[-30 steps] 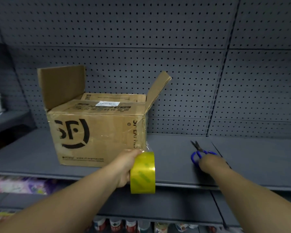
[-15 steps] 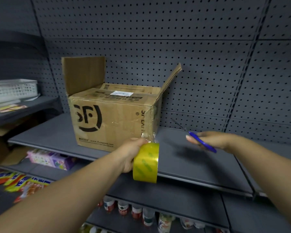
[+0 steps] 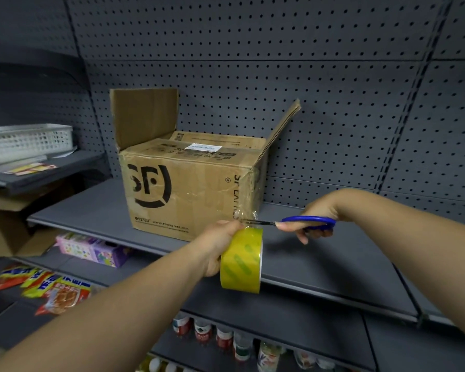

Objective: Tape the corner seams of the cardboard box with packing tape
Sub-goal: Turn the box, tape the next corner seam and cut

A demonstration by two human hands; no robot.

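Gripped the yellow tape roll (image 3: 242, 261) in the left hand (image 3: 216, 247), fingers curled onto its left side, their tips hidden. Held the roll on edge, out in front of the grey shelf (image 3: 320, 259), hanging below the knuckles.

Saw a clear strip of tape (image 3: 249, 196) running up from just above those fingers onto the front right corner seam of the cardboard box (image 3: 183, 189), wrinkled and shiny over the edge. Found the box standing on the shelf just beyond the left fingers, touching neither hand, front and back flaps folded down, left and right flaps raised.

Clasped the blue-handled scissors (image 3: 308, 220) in the right hand (image 3: 320, 213), fingers curled round and through the handle, one fingertip stretched forward along it. Pointed the blades leftward from that fingertip to the strip, tips right beside the top of the left hand and just above the roll. Could not tell whether the blades were parted or pressed together, nor whether they touched the tape.

Noted a perforated back panel (image 3: 279, 76) behind the box, a white basket (image 3: 24, 139) well off to the left of the left fingers, a pink carton (image 3: 91, 248) and snack packets (image 3: 57, 291) below the left forearm, and bottles (image 3: 226, 336) on a lower shelf under the roll.
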